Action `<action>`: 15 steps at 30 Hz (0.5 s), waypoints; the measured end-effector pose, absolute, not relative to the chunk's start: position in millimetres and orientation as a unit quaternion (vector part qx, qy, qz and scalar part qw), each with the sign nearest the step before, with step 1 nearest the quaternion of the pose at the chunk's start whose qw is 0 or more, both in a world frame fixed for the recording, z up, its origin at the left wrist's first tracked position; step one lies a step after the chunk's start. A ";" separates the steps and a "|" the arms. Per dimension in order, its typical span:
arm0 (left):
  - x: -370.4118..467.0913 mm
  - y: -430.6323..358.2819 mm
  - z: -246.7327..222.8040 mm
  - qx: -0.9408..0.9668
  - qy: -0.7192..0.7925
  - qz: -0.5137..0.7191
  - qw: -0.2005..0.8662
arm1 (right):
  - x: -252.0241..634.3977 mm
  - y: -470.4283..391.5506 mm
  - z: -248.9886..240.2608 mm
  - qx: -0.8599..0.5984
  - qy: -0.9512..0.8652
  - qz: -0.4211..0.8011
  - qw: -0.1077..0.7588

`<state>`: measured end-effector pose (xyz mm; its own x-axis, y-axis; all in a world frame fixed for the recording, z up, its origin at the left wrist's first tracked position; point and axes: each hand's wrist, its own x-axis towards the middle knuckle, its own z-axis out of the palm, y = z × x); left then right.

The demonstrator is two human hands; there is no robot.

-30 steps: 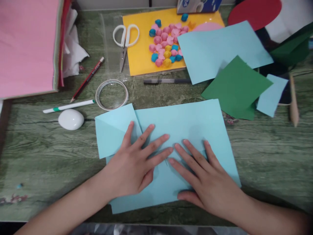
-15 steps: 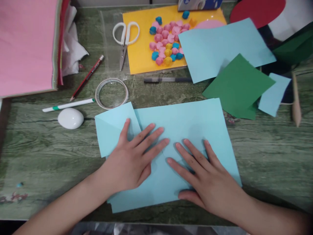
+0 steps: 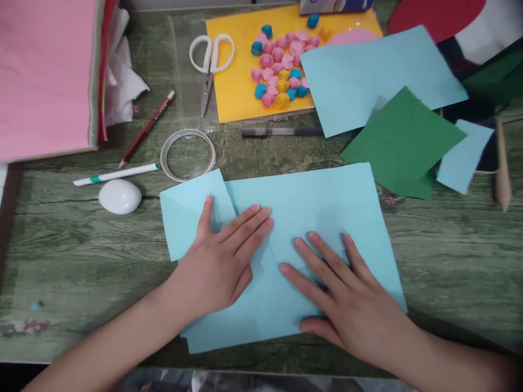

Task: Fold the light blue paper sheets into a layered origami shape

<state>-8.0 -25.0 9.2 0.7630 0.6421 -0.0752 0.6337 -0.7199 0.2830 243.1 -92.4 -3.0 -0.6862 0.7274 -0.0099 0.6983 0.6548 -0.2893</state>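
A large light-blue paper sheet [image 3: 322,190] is lying flat on a green wood-grain tabletop [image 3: 449,261], and a person's two bare hands are resting on it. The left hand [image 3: 218,267] is bridging the sheet and a smaller blue paper piece [image 3: 192,201], which is covering the sheet's upper left corner; whether the two are joined under the palm is staying hidden. Over the past second the left hand has been sliding away from the right, its three middle-lying fingers closing side by side while the little finger is standing apart. That shift is baring a faint angled mark on the sheet and, it seems, is smoothing the paper. The right hand [image 3: 351,299] is staying put, fingers spreading wide, apparently steadying the sheet; neither hand is pinching anything. A tape roll [image 3: 164,158] is lying just beyond the smaller piece, with a white egg-shaped object [image 3: 120,196] and a red pencil [image 3: 147,129] to its left. Farther out, white-handled scissors [image 3: 207,90] are lying partly over a yellow sheet [image 3: 232,106], and green paper [image 3: 402,147] is lying at right.
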 end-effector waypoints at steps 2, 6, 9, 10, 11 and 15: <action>-7.4 -24.9 9.3 0.927 0.345 0.016 0.148 | 243.2 -92.7 -3.2 -0.393 -0.908 0.133 0.054; -6.7 -24.5 9.1 0.926 0.346 0.020 0.151 | 242.8 -92.6 -3.1 -0.393 -0.910 0.126 0.049; -6.7 -24.3 9.0 0.925 0.347 0.020 0.153 | 242.6 -92.7 -2.7 -0.392 -0.910 0.124 0.044; -6.7 -24.2 8.9 0.925 0.347 0.019 0.154 | 242.6 -92.8 -2.6 -0.392 -0.910 0.124 0.043; -6.6 -24.3 8.9 0.925 0.347 0.020 0.155 | 242.5 -92.9 -2.5 -0.392 -0.911 0.123 0.044; -6.4 -24.9 8.9 0.925 0.346 0.020 0.158 | 241.9 -92.9 -1.9 -0.392 -0.911 0.122 0.045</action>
